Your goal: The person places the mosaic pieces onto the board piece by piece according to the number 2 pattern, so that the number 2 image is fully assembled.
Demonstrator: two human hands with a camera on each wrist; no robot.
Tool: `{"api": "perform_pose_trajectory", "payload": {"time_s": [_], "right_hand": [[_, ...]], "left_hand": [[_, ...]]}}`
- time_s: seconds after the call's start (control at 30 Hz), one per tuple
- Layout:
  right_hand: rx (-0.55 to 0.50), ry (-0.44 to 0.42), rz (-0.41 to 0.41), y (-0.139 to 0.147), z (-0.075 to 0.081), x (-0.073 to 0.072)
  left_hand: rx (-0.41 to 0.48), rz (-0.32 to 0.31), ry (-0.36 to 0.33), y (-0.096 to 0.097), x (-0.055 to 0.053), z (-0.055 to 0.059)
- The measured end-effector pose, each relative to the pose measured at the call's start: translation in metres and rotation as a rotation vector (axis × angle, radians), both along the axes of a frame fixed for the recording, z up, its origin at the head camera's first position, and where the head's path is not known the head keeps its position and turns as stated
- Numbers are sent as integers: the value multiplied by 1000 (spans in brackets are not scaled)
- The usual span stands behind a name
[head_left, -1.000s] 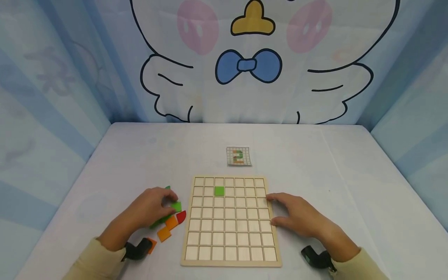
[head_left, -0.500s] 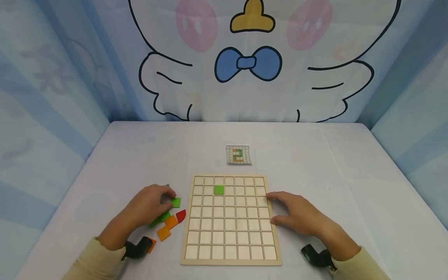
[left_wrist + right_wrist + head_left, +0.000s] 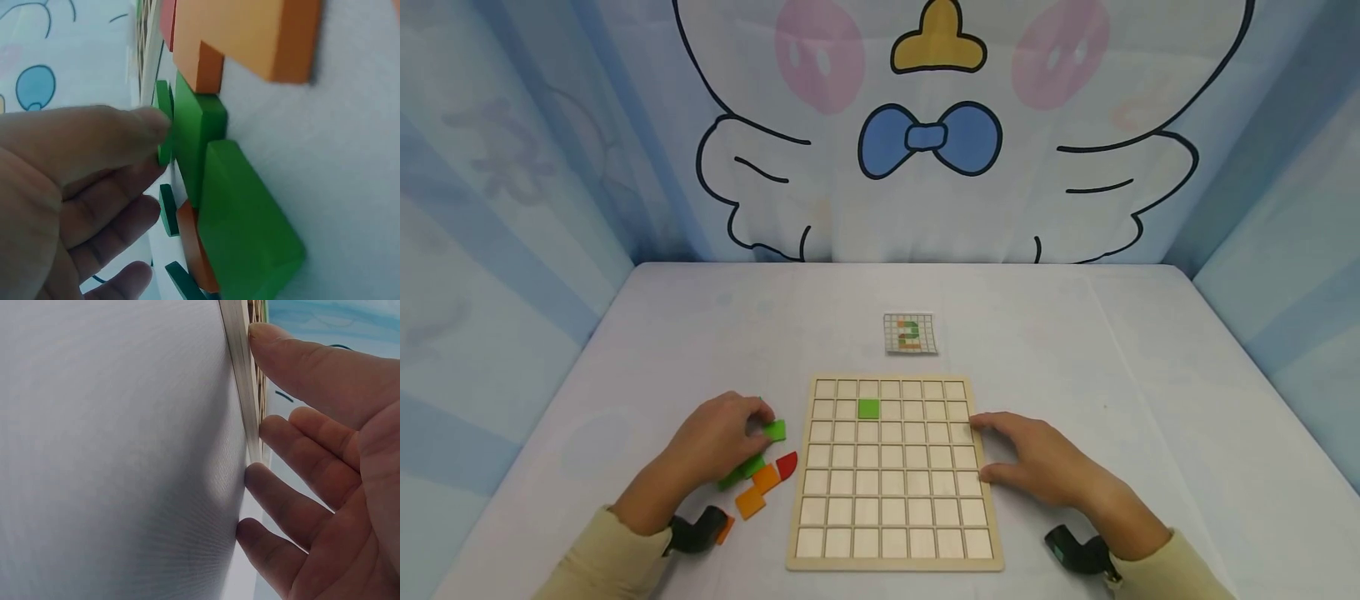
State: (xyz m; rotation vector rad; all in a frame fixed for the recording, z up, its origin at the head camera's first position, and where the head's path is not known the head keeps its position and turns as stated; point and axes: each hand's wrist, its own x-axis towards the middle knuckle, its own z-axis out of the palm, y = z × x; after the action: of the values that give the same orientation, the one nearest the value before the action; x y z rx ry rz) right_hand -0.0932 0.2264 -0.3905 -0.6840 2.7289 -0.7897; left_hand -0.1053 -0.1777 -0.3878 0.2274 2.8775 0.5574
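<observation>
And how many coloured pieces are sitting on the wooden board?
1: a green square on the wooden board, second row from the far edge, third from left. None looks hidden.

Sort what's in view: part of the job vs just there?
Likely the job:
pale wooden grid board
green square tile in it
loose green tiles
orange square tiles
red round-edged tile
small square card showing a 2

Likely incidental:
white-and-blue cartoon backdrop
black wrist-worn devices
</observation>
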Motion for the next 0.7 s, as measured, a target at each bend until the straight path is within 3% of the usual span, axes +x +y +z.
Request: {"api": "perform_pose_trajectory", "payload": {"time_s": [0.43,0.7], "right_hand": [[2,-12,-10,-1,1,0],[-3,-10,-2,0,1,0]], "left_hand": [[45,4,35,12,-6,12],[103,-109,63,22,-13,15]]}}
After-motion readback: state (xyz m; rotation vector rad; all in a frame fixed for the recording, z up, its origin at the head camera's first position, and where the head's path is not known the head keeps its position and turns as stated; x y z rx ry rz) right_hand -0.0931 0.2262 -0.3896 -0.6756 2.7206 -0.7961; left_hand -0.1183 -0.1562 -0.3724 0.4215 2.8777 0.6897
